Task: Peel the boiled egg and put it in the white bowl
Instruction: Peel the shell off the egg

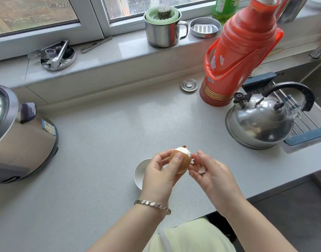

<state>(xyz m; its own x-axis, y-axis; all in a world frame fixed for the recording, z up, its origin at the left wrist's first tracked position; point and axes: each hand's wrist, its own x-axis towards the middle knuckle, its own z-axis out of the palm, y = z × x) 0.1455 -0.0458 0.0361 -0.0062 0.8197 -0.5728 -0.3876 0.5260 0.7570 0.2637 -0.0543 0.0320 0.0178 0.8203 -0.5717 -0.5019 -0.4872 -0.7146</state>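
Egg (180,161) is what we are gripping in our left hand (160,171), fingers curled shut round its brown lower half, long axis upright, bared white tip pointing away. Our right hand (211,176), just beside it, is cradling shell bits (199,169) in loosely bent fingers. Underneath, the white bowl (140,172) is waiting on the tabletop (101,133).

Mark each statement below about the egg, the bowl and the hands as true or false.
1. The left hand holds the egg. True.
2. The egg is fully peeled. False: only its top shows white; brown shell covers the rest.
3. The right hand holds bits of shell. True.
4. The white bowl sits beside the kettle. False: it is under the left hand, far from the kettle.
5. The egg lies in the bowl. False: it is held above the counter.
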